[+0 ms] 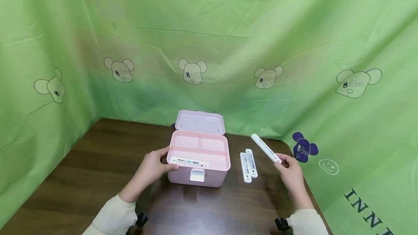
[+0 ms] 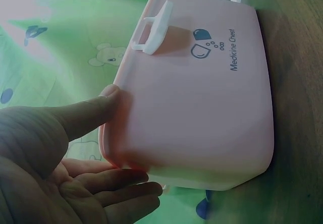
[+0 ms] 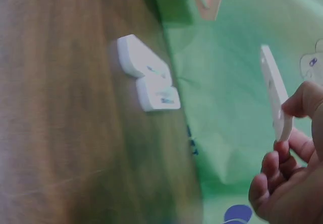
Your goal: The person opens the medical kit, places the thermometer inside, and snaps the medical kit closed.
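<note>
A pink medicine box stands with its lid tipped back. My left hand holds its near left corner; in the left wrist view the thumb presses the front wall close to the rim and the fingers lie along the side. A white strip thermometer lies in the front compartment. Off to the right, my right hand pinches another white thermometer by its near end, raised and slanting away. Between box and hand, two more thermometers lie side by side on the table.
The brown wooden table carries all of this. Green printed cloth hangs behind it and along both sides. A white latch sticks out from the box front. Dividers split the box's inside.
</note>
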{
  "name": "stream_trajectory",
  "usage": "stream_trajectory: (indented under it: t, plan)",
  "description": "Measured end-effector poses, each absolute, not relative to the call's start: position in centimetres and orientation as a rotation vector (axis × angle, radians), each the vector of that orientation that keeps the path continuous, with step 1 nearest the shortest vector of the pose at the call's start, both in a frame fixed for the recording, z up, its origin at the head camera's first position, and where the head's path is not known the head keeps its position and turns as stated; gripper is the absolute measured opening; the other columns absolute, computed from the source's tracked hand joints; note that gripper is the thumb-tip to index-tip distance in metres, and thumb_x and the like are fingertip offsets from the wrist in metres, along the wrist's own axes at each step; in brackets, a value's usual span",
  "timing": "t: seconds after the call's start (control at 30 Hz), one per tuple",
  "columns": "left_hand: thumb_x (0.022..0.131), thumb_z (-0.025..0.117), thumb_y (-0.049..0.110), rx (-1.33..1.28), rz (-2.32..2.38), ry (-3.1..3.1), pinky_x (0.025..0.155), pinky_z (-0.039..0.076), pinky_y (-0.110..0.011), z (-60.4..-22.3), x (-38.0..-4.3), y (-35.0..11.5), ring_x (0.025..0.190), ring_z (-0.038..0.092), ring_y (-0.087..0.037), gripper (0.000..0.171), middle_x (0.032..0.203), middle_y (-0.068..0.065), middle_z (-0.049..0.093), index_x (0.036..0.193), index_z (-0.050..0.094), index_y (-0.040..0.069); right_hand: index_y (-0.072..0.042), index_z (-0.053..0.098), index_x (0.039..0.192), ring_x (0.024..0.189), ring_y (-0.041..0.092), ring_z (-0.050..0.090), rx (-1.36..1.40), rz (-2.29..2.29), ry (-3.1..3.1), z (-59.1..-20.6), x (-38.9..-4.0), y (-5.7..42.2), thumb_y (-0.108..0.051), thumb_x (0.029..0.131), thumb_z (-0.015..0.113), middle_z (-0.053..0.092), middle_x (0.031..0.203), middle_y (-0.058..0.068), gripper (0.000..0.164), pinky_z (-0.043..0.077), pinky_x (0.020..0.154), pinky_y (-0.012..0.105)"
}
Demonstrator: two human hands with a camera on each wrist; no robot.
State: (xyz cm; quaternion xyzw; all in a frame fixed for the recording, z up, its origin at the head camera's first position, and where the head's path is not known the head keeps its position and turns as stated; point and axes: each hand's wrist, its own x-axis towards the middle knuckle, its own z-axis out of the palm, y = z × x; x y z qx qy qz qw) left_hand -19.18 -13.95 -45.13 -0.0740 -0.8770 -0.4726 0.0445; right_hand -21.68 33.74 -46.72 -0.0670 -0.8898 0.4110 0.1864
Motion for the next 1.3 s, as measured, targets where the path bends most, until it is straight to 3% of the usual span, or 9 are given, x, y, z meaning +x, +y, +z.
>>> stream_trajectory:
  t: [0.3, 0.83, 1.3]
  plan:
    - [0.075, 0.092, 0.027, -0.24, -1.434, -2.684, 0.091, 0.056, -0.044, -45.2, -19.2, -13.9, 0.116, 0.068, -0.024, 0.076, 0.123, -0.01, 0.073, 0.142, 0.062, 0.009, 0.005, 0.067, 0.124, 0.088, 0.011, 0.048, 0.275, 1.09, -2.482, -43.7, -22.4, 33.3, 0.005, 0.09, 0.067, 0.057, 0.106, 0.013, 0.033, 0.04, 0.071, 0.014]
    - [0.075, 0.093, 0.026, -0.249, -1.439, -2.675, 0.084, 0.056, -0.037, -45.3, -19.3, -14.0, 0.108, 0.069, -0.02, 0.075, 0.118, -0.008, 0.075, 0.141, 0.063, 0.008, -0.007, 0.068, 0.122, 0.092, 0.016, 0.052, 0.679, 1.076, -2.631, -39.6, -23.9, 31.5, 0.004, 0.087, 0.071, 0.058, 0.108, 0.006, 0.036, 0.047, 0.079, 0.024]
    - [0.075, 0.092, 0.024, -0.244, -1.473, -2.665, 0.089, 0.057, -0.044, -45.1, -19.2, -14.0, 0.115, 0.068, -0.025, 0.076, 0.122, -0.01, 0.074, 0.142, 0.061, 0.005, -0.015, 0.071, 0.12, 0.105, 0.015, 0.053, 0.933, 1.017, -2.759, -37.4, -25.2, 28.1, 0.002, 0.086, 0.072, 0.061, 0.115, 0.001, 0.038, 0.045, 0.092, 0.026]
